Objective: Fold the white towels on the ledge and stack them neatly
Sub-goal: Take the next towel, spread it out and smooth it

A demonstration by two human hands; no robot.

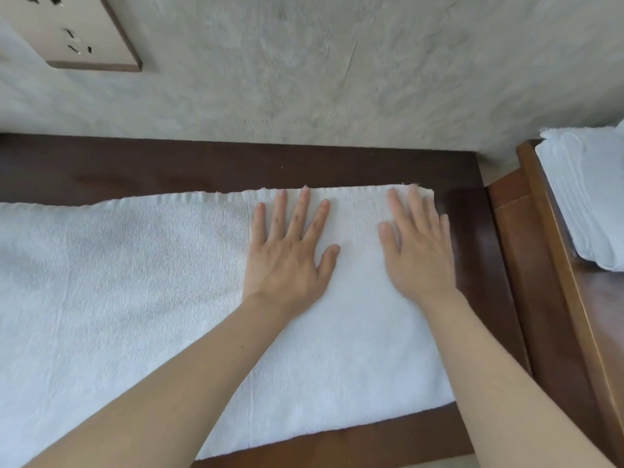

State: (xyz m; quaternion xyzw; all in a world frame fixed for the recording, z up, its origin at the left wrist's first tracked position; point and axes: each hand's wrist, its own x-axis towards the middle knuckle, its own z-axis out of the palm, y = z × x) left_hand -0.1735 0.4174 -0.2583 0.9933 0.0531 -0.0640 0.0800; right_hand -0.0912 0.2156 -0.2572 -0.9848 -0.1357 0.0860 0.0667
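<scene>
A white towel (118, 282) lies spread along the dark wooden ledge (236, 163), reaching off the left edge of view. Its right end is folded over into a smoother flap (354, 332). My left hand (287, 251) lies flat on that flap near its far edge, fingers straight and spread. My right hand (418, 244) presses flat beside it, close to the towel's right edge. A stack of folded white towels (584, 194) sits on a lighter wooden surface at the far right.
A grey textured wall (337, 69) rises directly behind the ledge, with a beige socket plate (74, 32) at the upper left. A lighter wooden cabinet (553, 265) stands against the ledge's right end. A narrow strip of bare ledge shows behind and right of the towel.
</scene>
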